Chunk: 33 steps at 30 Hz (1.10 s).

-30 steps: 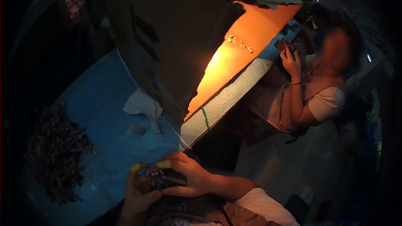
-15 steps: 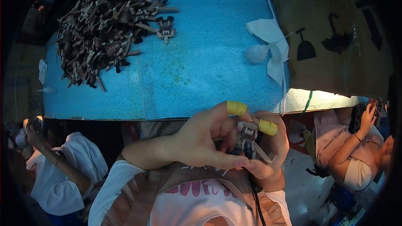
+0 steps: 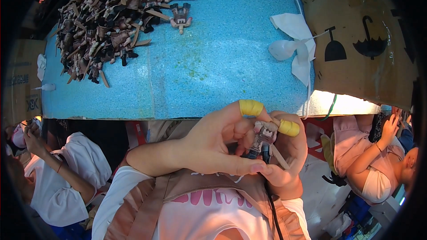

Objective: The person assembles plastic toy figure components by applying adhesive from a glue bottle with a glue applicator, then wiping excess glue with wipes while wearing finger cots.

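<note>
Between my two hands, close to my chest and just off the table's near edge, is a small figurine (image 3: 263, 137) with a pale top, dark legs and a flat brown blade-like piece at its side. My left hand (image 3: 213, 144) has its thumb and fingers closed around the figurine's left side. My right hand (image 3: 291, 164) grips it from the right, thumb tip close to the left thumb. Yellow tape wraps a finger on each hand. Part of the figurine is hidden by the fingers.
A heap of similar figurines (image 3: 111, 22) covers the blue tabletop's (image 3: 213, 71) far left, with a single figurine (image 3: 180, 18) beside it. A white dropper bottle (image 3: 282, 50) lies on white tissue (image 3: 289, 24) by a cardboard box (image 3: 356, 31). People sit on both sides.
My view has shifted slightly and become brighter. Both hands keep hold of the figurine, with only small finger movements.
</note>
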### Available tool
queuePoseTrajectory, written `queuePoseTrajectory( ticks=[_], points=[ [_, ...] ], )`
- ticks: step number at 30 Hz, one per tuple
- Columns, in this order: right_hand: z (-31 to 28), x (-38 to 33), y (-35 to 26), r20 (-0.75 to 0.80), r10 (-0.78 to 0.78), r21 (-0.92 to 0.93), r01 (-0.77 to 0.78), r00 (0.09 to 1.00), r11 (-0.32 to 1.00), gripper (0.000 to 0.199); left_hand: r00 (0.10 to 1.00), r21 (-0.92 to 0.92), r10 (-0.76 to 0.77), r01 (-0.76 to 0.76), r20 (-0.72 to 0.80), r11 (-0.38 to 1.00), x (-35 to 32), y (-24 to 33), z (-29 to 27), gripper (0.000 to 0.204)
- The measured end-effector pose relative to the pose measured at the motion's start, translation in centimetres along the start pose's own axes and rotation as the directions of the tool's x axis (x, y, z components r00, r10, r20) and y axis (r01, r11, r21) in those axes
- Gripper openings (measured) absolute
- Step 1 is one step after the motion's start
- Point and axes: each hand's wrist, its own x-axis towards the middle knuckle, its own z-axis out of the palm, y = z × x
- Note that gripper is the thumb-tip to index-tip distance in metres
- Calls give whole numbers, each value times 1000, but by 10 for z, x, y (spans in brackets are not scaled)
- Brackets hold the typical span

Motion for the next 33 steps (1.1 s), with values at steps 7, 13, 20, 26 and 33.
queuePoseTrajectory(
  ticks=[7, 13, 20, 26, 33],
  points=[
    [-3, 0, -4, -96, 206, 284, -172, 974, 943, 51, 928, 569, 280, -372, 246, 734, 8, -3, -12, 74],
    [-6, 14, 2, 28, -389, -629, 319, 921, 709, 36, 998, -234, 62, -62, -5, 970, 9, -4, 5, 75],
    [-6, 13, 4, 72, -445, -718, 356, 892, 598, 37, 990, -206, 142, -134, 21, 969, 14, -12, 1, 64],
    [-3, 14, 3, 98, -462, -751, 370, 882, 547, 37, 987, -208, 163, -158, 6, 965, 13, -13, 1, 60],
    [12, 16, 0, -197, -240, -112, 221, 951, 969, 55, 992, 16, 65, -63, -106, 998, 7, 5, -16, 63]
  ],
)
